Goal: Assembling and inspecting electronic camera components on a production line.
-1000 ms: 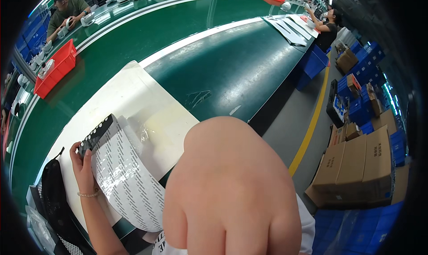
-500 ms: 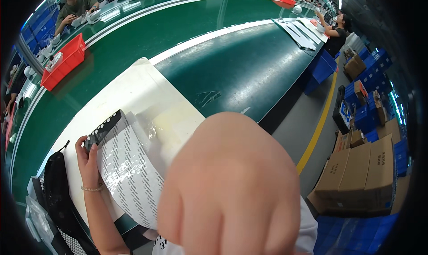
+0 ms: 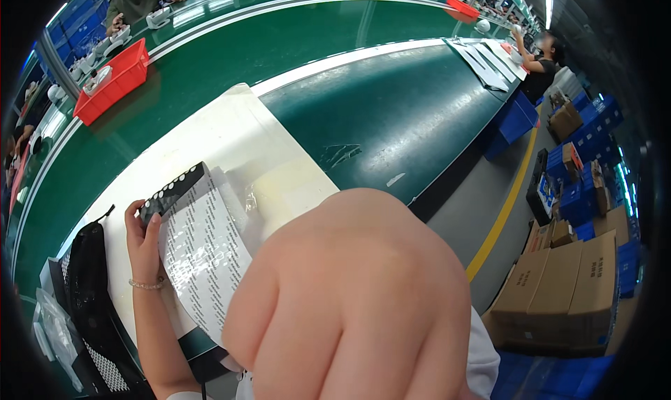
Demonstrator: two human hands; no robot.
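Close in front of the view, my right hand (image 3: 356, 302) looms large with its back turned up and its fingers curled under. Whatever lies in those fingers is hidden. Farther left, my left hand (image 3: 145, 238), with a beaded bracelet at the wrist, grips the black, white-dotted end (image 3: 175, 190) of a long curved sheet between thumb and fingers. The rest is glossy white backing paper (image 3: 203, 253) with rows of small print, which bends down toward me and passes behind my right hand. Clear plastic film (image 3: 244, 190) lies beside it on a cream board (image 3: 217, 131).
A black mesh bag (image 3: 87, 281) lies left of my left forearm. Beyond the board runs a green conveyor (image 3: 279, 44) with a red bin (image 3: 115, 82) across it. Cardboard boxes (image 3: 552, 281) and blue crates (image 3: 580, 190) stand at right. Two people work farther off.
The view has shifted slightly, so the bench sits a little farther right. My right hand has moved a little down and left in the picture. My left hand keeps its grip.
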